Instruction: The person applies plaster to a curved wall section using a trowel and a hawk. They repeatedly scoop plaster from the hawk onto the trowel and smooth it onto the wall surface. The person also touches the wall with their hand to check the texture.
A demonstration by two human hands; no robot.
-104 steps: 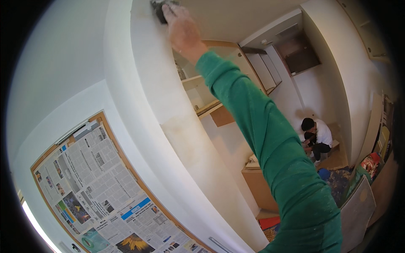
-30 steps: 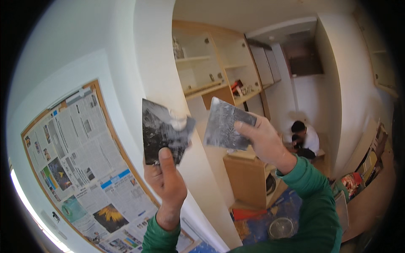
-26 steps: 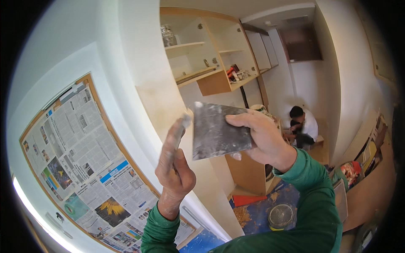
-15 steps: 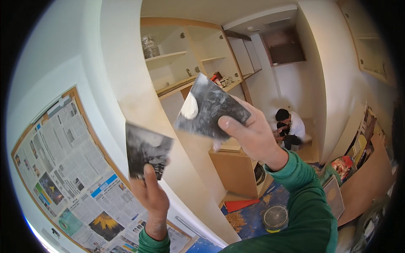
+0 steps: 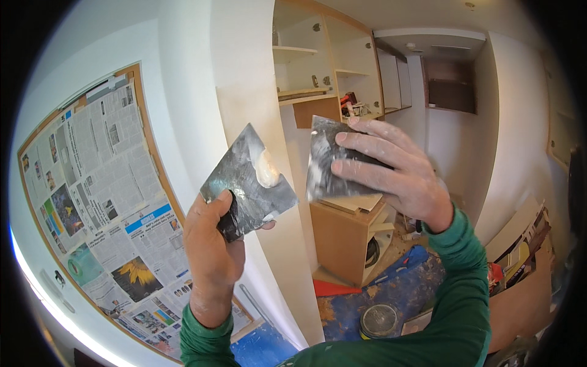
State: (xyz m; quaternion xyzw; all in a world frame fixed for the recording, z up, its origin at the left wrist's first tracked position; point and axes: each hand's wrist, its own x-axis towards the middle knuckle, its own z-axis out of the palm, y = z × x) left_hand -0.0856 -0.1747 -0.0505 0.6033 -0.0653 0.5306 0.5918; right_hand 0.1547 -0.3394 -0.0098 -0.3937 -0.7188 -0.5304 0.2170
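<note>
My left hand [image 5: 211, 257] grips a dark, square putty spreader [image 5: 244, 192] by its lower corner, thumb across the face. A thick dab of white putty [image 5: 267, 168] sits near that spreader's right edge, with a smaller smear at its lower corner. Held to the right of it is a second dark putty spreader [image 5: 323, 174], streaked white. My right hand [image 5: 406, 168] has its fingers laid over this one's face; its thumb is hidden behind. A narrow gap separates the two blades. White dust coats the right fingers.
Newspaper [image 5: 116, 202] covers a wood-framed panel at left, beside a pale wall corner [image 5: 254, 140]. Open cabinets [image 5: 299, 67] stand behind. Below are a wooden cabinet [image 5: 339, 244], a round tub [image 5: 379, 321] and blue floor sheeting [image 5: 403, 284]. Boards [image 5: 520, 293] lean at right.
The view has swung right. My hands have turned the spreaders; the right fingers now lie over the blade's face. The large putty dab, earlier on the right spreader, now shows on the left one.
</note>
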